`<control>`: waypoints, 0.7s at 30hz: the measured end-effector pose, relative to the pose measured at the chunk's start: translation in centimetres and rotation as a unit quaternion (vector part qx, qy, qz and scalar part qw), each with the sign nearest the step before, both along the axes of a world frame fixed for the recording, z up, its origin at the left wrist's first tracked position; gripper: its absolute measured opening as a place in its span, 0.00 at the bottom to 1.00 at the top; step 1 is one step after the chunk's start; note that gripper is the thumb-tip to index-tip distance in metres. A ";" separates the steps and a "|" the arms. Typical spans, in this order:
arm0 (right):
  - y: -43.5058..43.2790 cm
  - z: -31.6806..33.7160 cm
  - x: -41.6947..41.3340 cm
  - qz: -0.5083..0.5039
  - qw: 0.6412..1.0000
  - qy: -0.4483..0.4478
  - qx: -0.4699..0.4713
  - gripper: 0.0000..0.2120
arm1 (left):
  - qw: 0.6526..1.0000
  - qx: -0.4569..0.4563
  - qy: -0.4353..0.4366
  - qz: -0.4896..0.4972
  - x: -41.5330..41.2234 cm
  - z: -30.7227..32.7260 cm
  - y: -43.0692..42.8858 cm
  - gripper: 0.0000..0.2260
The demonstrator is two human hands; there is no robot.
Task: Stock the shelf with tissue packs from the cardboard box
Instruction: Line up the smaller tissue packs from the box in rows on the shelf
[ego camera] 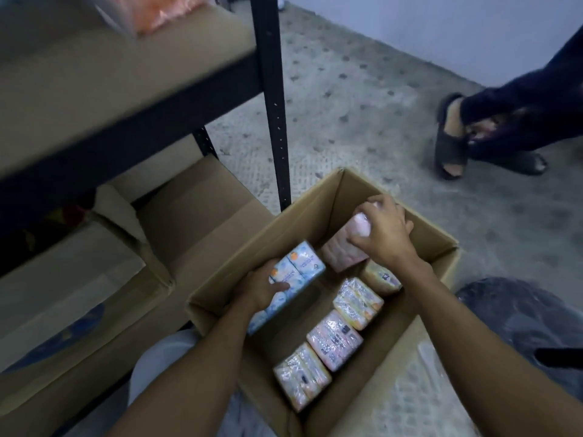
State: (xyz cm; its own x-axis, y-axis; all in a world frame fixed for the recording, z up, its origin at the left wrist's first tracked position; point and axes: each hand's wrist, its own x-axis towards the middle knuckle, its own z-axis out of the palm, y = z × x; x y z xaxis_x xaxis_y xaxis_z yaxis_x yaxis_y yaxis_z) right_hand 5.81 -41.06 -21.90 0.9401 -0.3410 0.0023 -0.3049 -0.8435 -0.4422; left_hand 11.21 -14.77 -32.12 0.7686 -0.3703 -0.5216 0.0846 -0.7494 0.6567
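An open cardboard box [315,216] stands on the floor below me, holding several tissue packs. My left hand [260,287] grips a blue tissue pack [299,269] at the box's left side, tilted upward. My right hand [383,230] is closed over the top of a pink tissue pack [342,252] near the far wall of the box. Several yellow and pink packs [334,340] lie in a row along the box's right side. The shelf [126,77], a dark metal frame with brown boards, rises at the upper left.
Pink-orange packs [170,11] sit on the upper shelf board. Other cardboard boxes [195,216] stand under the shelf at left. Another person's sandalled feet [451,137] are on the carpet at upper right. A dark bag [530,326] lies right of the box.
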 end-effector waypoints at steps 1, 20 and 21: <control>0.0 0.9 -0.4 -0.004 1.000 -0.015 0.006 0.18 | 1.000 -0.010 -0.010 0.002 -0.2 0.8 0.1 0.26; 5.1 16.9 -10.6 -0.020 0.964 -0.265 0.004 0.20 | 0.977 -0.136 -0.160 0.021 -6.2 19.1 5.8 0.21; 5.3 17.7 -11.1 -0.016 0.960 -0.279 0.002 0.21 | 0.975 -0.132 -0.176 0.018 -7.0 20.6 6.1 0.21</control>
